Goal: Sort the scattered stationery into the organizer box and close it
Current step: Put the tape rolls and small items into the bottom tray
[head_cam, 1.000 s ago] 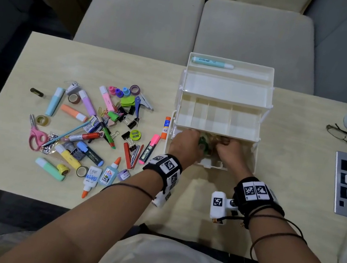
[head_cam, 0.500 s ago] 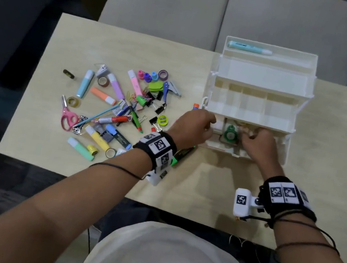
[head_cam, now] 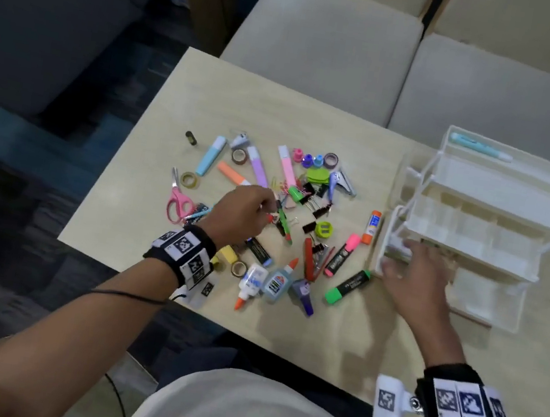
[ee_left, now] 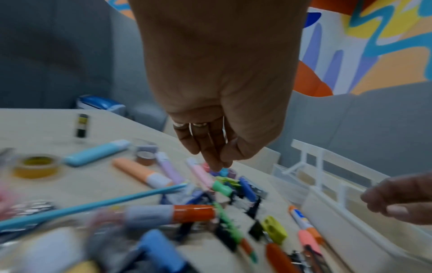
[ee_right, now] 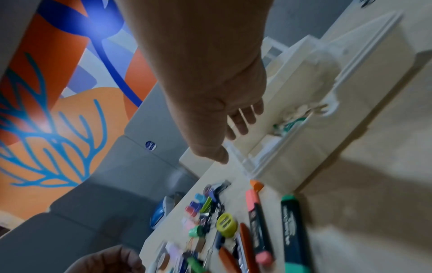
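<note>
The white tiered organizer box (head_cam: 480, 223) stands open at the table's right, with a teal pen (head_cam: 479, 148) in its top tray and something green (ee_right: 292, 123) in its bottom compartment. Scattered stationery lies to its left: highlighters (head_cam: 342, 255), glue bottles (head_cam: 253, 280), pink scissors (head_cam: 179, 202), tape rolls, binder clips. My left hand (head_cam: 265, 203) hovers over the middle of the pile, fingers (ee_left: 210, 157) pointing down close together, nothing seen in them. My right hand (head_cam: 398, 260) is at the box's front left corner, fingers (ee_right: 245, 118) straight and empty.
Two beige chair seats (head_cam: 328, 43) stand behind the table. A glue stick (head_cam: 372, 227) and a green highlighter (head_cam: 347, 286) lie just left of the box. A small black item (head_cam: 191, 138) lies apart at the pile's far left. The table's front edge runs below the glue bottles.
My left hand left the box and moved left over the pile. My right hand drew back out of the bottom compartment to the box's front left corner. The head view swung left.
</note>
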Available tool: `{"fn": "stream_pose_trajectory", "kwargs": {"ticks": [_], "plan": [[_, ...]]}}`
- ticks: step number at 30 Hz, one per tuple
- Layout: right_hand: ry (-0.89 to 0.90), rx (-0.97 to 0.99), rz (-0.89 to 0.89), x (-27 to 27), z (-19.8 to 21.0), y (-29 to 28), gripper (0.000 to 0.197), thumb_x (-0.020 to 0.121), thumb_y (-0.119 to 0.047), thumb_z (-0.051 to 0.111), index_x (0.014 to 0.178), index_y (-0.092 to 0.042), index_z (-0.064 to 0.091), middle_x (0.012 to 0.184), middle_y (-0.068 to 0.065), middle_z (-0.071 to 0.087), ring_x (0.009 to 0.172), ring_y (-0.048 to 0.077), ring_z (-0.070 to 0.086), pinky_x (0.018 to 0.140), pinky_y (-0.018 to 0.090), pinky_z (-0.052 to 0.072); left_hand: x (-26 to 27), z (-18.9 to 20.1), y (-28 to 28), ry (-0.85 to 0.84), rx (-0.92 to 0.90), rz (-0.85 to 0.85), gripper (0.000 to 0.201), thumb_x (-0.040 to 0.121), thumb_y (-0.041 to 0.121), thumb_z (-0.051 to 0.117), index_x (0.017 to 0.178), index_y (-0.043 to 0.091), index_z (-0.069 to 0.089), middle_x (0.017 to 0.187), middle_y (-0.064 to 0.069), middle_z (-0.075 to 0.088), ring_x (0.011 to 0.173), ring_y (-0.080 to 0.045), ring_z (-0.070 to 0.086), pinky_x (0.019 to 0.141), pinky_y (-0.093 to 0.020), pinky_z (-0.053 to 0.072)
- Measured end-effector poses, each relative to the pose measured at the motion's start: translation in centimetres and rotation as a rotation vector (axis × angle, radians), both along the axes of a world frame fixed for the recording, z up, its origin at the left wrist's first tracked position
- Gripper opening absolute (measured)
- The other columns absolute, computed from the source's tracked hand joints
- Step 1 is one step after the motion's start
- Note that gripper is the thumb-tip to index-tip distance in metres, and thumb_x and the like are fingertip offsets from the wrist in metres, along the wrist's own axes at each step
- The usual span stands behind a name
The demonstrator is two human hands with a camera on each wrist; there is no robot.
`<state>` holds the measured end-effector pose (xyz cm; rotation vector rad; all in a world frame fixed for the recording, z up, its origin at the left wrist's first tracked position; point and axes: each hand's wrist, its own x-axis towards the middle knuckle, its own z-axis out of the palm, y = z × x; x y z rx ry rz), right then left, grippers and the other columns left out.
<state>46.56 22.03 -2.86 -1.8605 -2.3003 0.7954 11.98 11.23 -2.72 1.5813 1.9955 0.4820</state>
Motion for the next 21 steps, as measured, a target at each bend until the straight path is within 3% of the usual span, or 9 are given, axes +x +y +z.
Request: {"fn": "stream_pose_trajectory", "kwargs": {"ticks": [5,10,14,18,21], "plan": [[0.061,-0.093,0.246,-7.5,-0.4,-2.8,0.021,0.092,-0.024,0.071,0.113,-0.018,0.071,0.100,0.001,0.071,0.091,0.022,0.067,0.083,0.042,0.058,-5.3,-1.3,-4.3,0.001,-0.047,0.057,0.016,0.085,0.012,0.070,0.084,0.027,0.063,0.082,0.010,0.063,0.073,-0.013,0.058,0.063,-0.036,0.052],[-0.103,-0.186,0.250,-12.5,-2.0,-5.0,0.013,0.092,-0.033,0.073,0.101,-0.026,0.069,0.084,-0.008,0.067,0.077,0.014,0.064,0.066,0.033,0.053,-8.2,-2.4,-7.9,-0.010,-0.057,0.090,0.021,0.082,0.012,0.068,0.087,0.030,0.059,0.085,0.011,0.060,0.075,-0.011,0.054,0.067,-0.030,0.044],[-0.272,-0.183,0.171,-14.5,-2.8,-5.5,0.023,0.089,-0.038,0.078,0.092,-0.020,0.063,0.086,0.000,0.068,0.080,0.024,0.065,0.067,0.034,0.051,-9.6,-3.0,-9.7,-0.019,-0.085,0.145,0.019,0.081,0.010,0.071,0.097,0.020,0.069,0.087,0.011,0.059,0.076,-0.011,0.053,0.070,-0.028,0.040],[-0.342,-0.143,0.110,-15.4,-3.0,-5.8,0.024,0.097,-0.037,0.069,0.085,-0.020,0.056,0.076,-0.001,0.058,0.077,0.026,0.061,0.066,0.033,0.047,-9.9,-3.7,-11.1,-0.043,-0.106,0.146,0.018,0.082,0.012,0.070,0.097,0.023,0.067,0.083,0.014,0.055,0.077,-0.011,0.054,0.070,-0.030,0.048],[-0.342,-0.150,0.099,-15.5,-3.0,-6.2,0.024,0.096,-0.033,0.069,0.080,-0.019,0.057,0.075,0.000,0.063,0.074,0.025,0.064,0.066,0.034,0.053,-9.7,-4.2,-11.8,-0.065,-0.108,0.136,0.018,0.083,0.014,0.069,0.096,0.026,0.067,0.088,0.015,0.060,0.079,-0.010,0.059,0.071,-0.033,0.054]]}}
